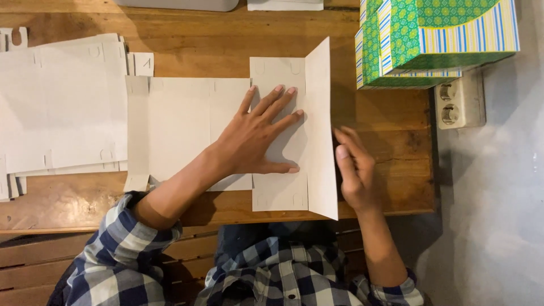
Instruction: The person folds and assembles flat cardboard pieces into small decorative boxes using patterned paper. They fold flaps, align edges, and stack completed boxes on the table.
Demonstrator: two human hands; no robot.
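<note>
While the left hand (258, 139) presses flat, fingers spread, on the cardboard blank (226, 130), the right hand (354, 167), fingers loosely curled, lifts its first flap (322, 127); other panels lie unfolded.

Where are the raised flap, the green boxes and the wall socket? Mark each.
raised flap (321, 127), head view, middle of the flap's face
green boxes (447, 28), head view, top box's side
wall socket (460, 102), head view, plate centre
</note>
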